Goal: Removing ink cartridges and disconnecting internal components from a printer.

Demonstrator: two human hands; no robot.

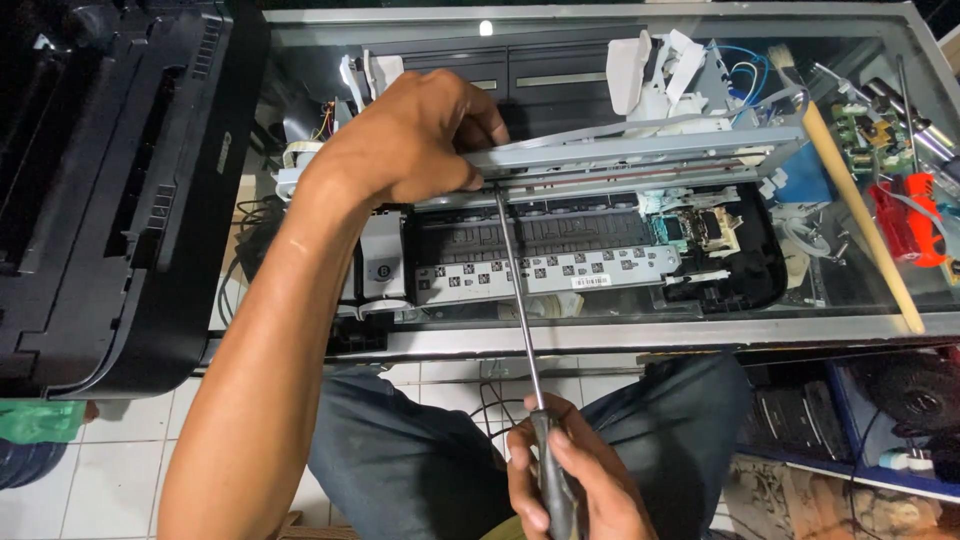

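Observation:
My left hand (pixel 415 140) grips the grey metal carriage rail (pixel 640 152) of an opened printer mechanism (pixel 560 250) that lies on a glass table. It holds the rail's left end up, tilted above the black base. My right hand (pixel 565 480) is closed on the dark handle of a long screwdriver (pixel 520 290). Its thin shaft runs up from my lap to the rail, with the tip just under my left hand's fingers. White plastic parts (pixel 655 75) and blue wires sit on the rail's far side.
A black printer cover (pixel 110 190) stands at the left. A long wooden-handled brush (pixel 855 190), a red tool (pixel 910 215) and a green circuit board (pixel 860 125) lie at the right on the glass table (pixel 700 335). Tiled floor and boxes lie below.

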